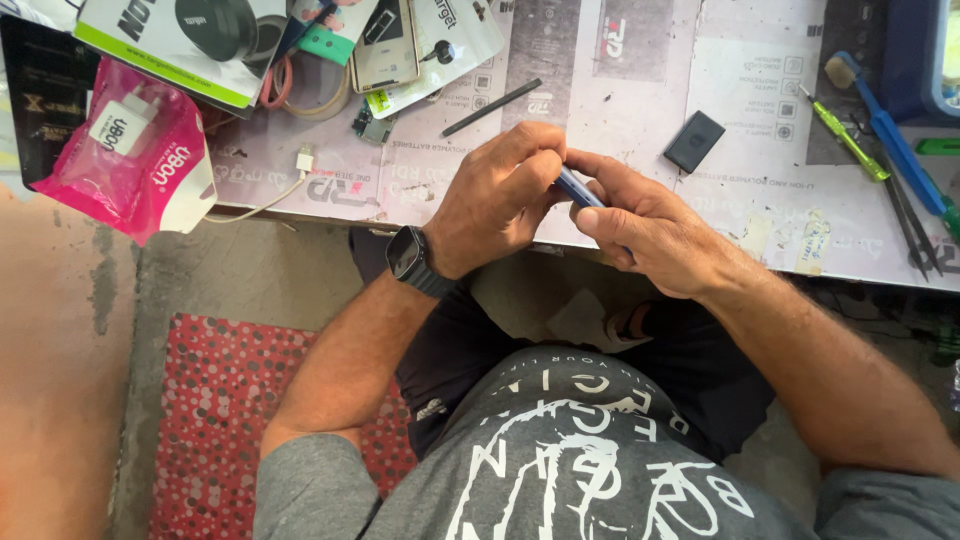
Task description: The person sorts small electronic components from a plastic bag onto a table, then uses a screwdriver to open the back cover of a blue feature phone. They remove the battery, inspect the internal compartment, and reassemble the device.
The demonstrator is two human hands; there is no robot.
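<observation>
The person's left hand [495, 195] is raised over the near edge of the surface [640, 90], wrist bent, knuckles up, a dark smartwatch [413, 258] on the wrist. Its fingers curl down and pinch the top of a thin blue device [578, 188], most likely a phone seen edge-on. The right hand [655, 235] meets it from the other side, palm turned inward, thumb lying along the blue edge and fingers wrapped beneath, so this grip is closed around the same device. Most of the device is hidden between the two hands; only a short blue strip shows.

On the surface beyond the hands lie a small black rectangular block [694, 141] and a slim black rod [492, 107], both well apart from the fingers. To the right are a green-handled screwdriver [848, 142], a blue brush [890, 135] and black tweezers [915, 230]. At the left edge sit a pink charger package [135, 155], a white cable [275, 195], a roll of tape [315, 90] and a gold phone [385, 45]. Nothing lies between the hands and the device.
</observation>
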